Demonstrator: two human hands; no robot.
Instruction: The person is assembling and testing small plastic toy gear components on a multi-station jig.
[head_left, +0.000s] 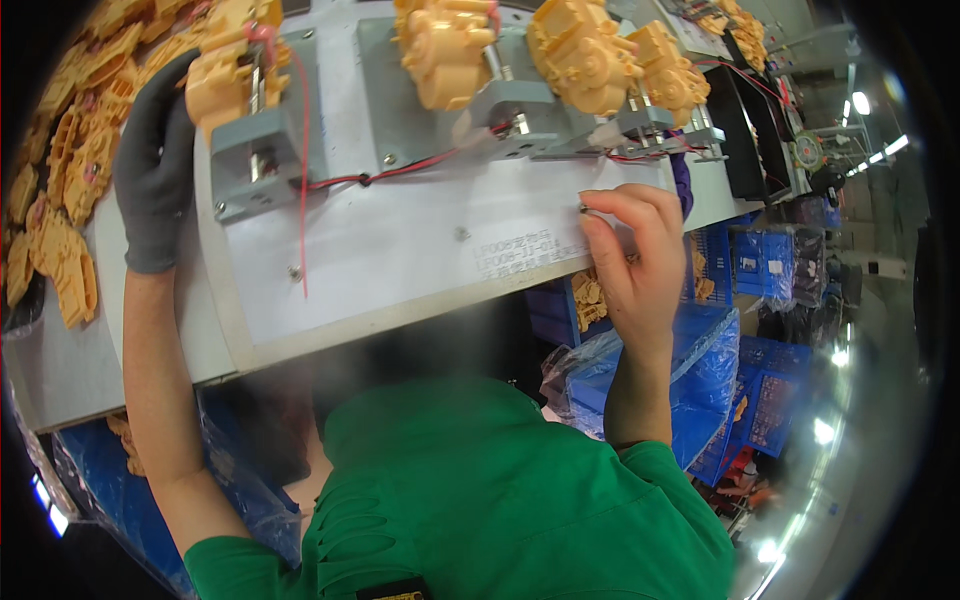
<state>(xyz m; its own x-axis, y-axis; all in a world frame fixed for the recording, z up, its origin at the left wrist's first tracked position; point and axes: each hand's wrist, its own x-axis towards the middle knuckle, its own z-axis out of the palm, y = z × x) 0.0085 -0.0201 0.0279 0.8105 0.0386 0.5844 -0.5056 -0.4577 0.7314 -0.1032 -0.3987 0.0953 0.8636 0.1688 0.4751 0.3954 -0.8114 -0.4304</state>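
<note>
My left hand (155,165), in a dark grey glove, is closed against the side of a yellow-orange plastic housing (222,85); its fingertips are partly hidden behind it. This housing sits at a grey fixture block (255,165) with a metal pin and a red wire. Over the front edge of the white board (400,270), my bare right hand (640,245) pinches a tiny dark piece (584,209) between thumb and forefinger, too small to name. Further yellow-orange housings (445,55) stand on grey fixtures farther right, joined by red and black wires (400,168).
Loose yellow-orange housings (65,250) are heaped at the left. Below the bench on the right are blue crates (765,400) and a plastic-lined blue bin (700,350). A black tray (735,130) stands at the far right, and screw heads (294,272) stick up from the board.
</note>
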